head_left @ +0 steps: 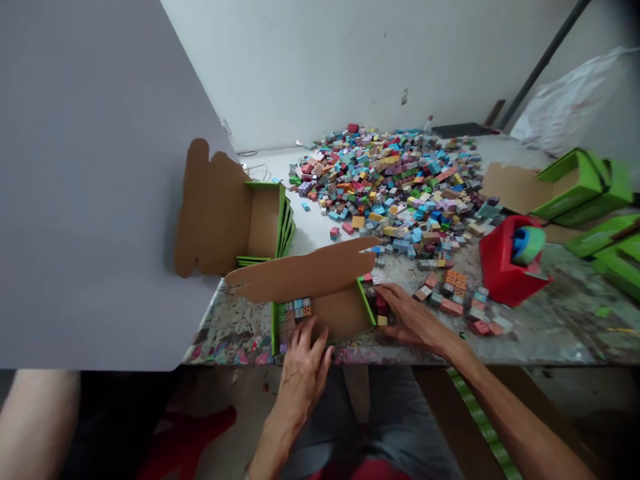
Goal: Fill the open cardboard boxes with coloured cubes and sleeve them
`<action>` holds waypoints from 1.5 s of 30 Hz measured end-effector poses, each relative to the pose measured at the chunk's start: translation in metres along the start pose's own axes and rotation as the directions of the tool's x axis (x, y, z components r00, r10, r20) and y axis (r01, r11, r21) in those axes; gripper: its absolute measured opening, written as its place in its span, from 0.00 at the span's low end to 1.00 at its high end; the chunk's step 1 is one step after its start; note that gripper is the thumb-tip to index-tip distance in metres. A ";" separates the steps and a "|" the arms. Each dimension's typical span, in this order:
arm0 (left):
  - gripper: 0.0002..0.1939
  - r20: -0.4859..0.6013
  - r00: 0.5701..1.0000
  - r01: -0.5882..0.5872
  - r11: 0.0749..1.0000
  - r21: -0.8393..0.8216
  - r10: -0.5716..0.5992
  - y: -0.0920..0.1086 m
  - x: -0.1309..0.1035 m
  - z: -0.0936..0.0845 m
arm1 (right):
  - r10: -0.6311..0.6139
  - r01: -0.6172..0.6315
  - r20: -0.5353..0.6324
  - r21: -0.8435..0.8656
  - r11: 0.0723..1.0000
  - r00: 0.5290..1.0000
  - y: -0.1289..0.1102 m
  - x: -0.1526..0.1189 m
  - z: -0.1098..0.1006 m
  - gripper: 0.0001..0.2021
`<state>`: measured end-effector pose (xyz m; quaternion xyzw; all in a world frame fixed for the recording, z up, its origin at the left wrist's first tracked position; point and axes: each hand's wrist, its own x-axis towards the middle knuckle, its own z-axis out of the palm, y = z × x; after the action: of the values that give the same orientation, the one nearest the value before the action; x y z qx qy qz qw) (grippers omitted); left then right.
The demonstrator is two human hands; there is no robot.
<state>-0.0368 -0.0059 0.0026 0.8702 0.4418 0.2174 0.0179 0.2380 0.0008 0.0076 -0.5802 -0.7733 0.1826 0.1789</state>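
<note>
An open cardboard box (345, 313) with green side walls lies before me at the table's front edge, its brown lid flap (305, 272) raised at the back. Small patterned blocks (299, 308) fill part of its left end. My left hand (303, 363) reaches over the front edge, fingers spread and resting at these blocks. Just outside the box's right green wall, my right hand (413, 319) curls its fingers and thumb around a short row of small blocks (381, 311), dark red and yellow among them. The palm side of this hand is hidden.
A large heap of colourful blocks (395, 180) covers the table's back. Several blocks (453, 293) lie right of my hand, beside a red tape dispenser (505, 263). Another open box (263, 217) stands left, near a grey panel (100, 187). Green boxes (575, 183) are stacked right. Someone's arm (40, 423) shows lower left.
</note>
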 end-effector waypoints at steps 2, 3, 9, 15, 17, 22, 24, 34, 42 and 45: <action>0.15 -0.002 1.000 0.005 1.000 -0.014 -0.005 -0.003 -0.004 0.003 | 0.136 -0.143 -0.098 -0.075 0.987 0.986 0.003 -0.010 0.002 0.34; 0.15 0.001 1.000 0.007 1.000 -0.023 -0.007 -0.005 -0.006 0.004 | 0.203 -0.219 -0.135 -0.114 0.969 0.970 0.004 -0.016 0.004 0.35; 0.16 0.022 1.000 -0.001 0.999 -0.053 0.002 -0.011 -0.005 0.003 | 0.299 -0.325 -0.148 -0.205 0.923 0.943 0.010 -0.049 0.006 0.41; 0.17 -0.140 0.990 -0.016 0.986 -0.166 -0.008 0.009 -0.004 -0.015 | 0.104 -0.107 -0.035 -0.091 0.990 0.994 0.018 -0.049 -0.006 0.27; 0.17 -0.138 0.990 -0.044 0.973 -0.226 0.013 0.021 -0.007 -0.015 | 0.111 -0.113 -0.035 -0.098 0.989 0.993 0.014 -0.045 0.000 0.22; 0.15 -0.066 0.998 -0.023 0.961 -0.277 0.004 0.029 -0.019 -0.009 | 0.168 -0.193 -0.258 -0.076 0.978 0.951 0.004 -0.050 0.012 0.14; 0.16 -0.086 0.995 0.023 0.953 -0.302 -0.052 0.020 -0.022 -0.011 | 0.159 -0.173 -0.348 -0.010 0.985 0.924 -0.004 -0.050 0.006 0.14; 0.13 -0.221 0.954 0.164 0.971 -0.174 -0.201 -0.013 -0.028 -0.030 | 0.183 -0.184 -0.017 -0.062 0.981 0.983 -0.131 0.052 0.037 0.13; 0.11 -0.070 0.960 0.253 0.950 -0.182 -0.269 -0.032 -0.020 -0.036 | 0.107 -0.100 0.124 -0.060 0.993 0.986 -0.097 0.060 0.041 0.19; 0.09 0.119 0.949 0.304 0.948 -0.094 -0.293 -0.038 -0.003 -0.039 | 0.045 -0.044 0.184 -0.010 0.999 0.982 -0.087 0.067 0.041 0.20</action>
<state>-0.0823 0.0086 0.0287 0.8009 0.5542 0.1912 0.1218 0.1275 0.0396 0.0188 -0.5786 -0.7739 0.2371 0.1008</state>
